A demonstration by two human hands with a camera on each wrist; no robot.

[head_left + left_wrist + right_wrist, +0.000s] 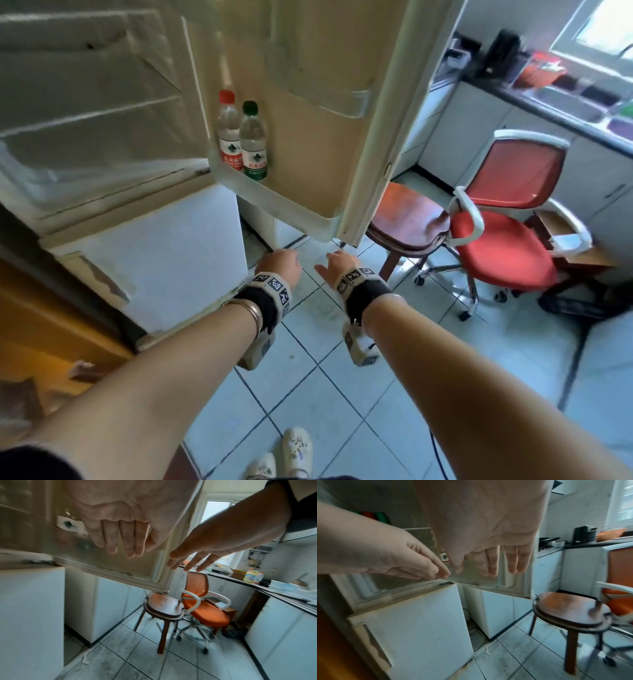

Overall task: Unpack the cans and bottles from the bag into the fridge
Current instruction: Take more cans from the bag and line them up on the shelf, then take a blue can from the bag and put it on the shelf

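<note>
While two bottles [241, 137] stand in the fridge door [308, 144], left hand [279, 265] and right hand [339, 267] hover below, fingers [130, 540] relaxed, holding nothing.

Your forearms are bare. Each wrist carries a black band [255, 305] topped with a cream strip of black-and-white square markers [272, 286]; a cream camera block [359, 346] hangs beneath the right one. Thin metal bangle [251, 310] on your left wrist. Dark short sleeve [30, 462] at your left shoulder. Cream perforated clogs [296, 448] on your feet.
</note>
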